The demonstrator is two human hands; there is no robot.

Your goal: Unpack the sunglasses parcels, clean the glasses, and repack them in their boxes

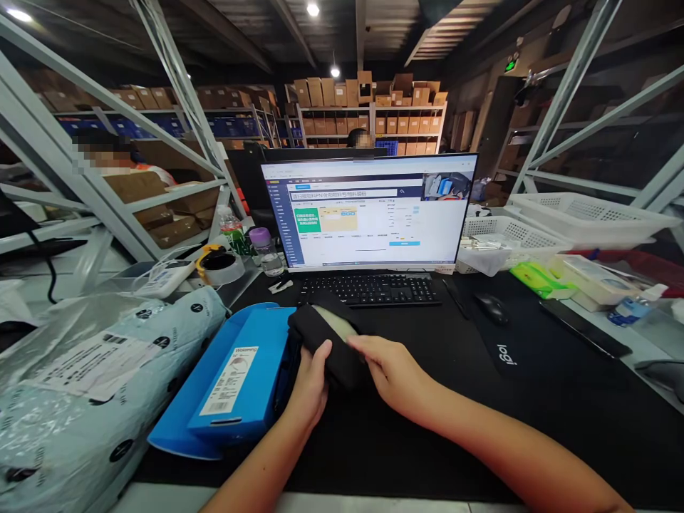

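A black soft case (327,340) with a pale inner side is held up over the desk, in front of the keyboard. My left hand (313,385) grips its near left side, thumb on top. On the case's right edge, by the pale strip, the fingers of my right hand (392,370) are closed in a pinch. What the case contains is hidden. Left of my hands lies an opened blue cardboard box (256,335) with a white printed label (229,381); dark material shows along its right side.
A pale blue plastic mailing bag (133,356) covers the left side. Behind stand a monitor (368,221), a keyboard (374,291) and a purple-capped bottle (267,253). To the right are a mouse (490,309), a black phone-like slab (585,328) and white baskets (593,217).
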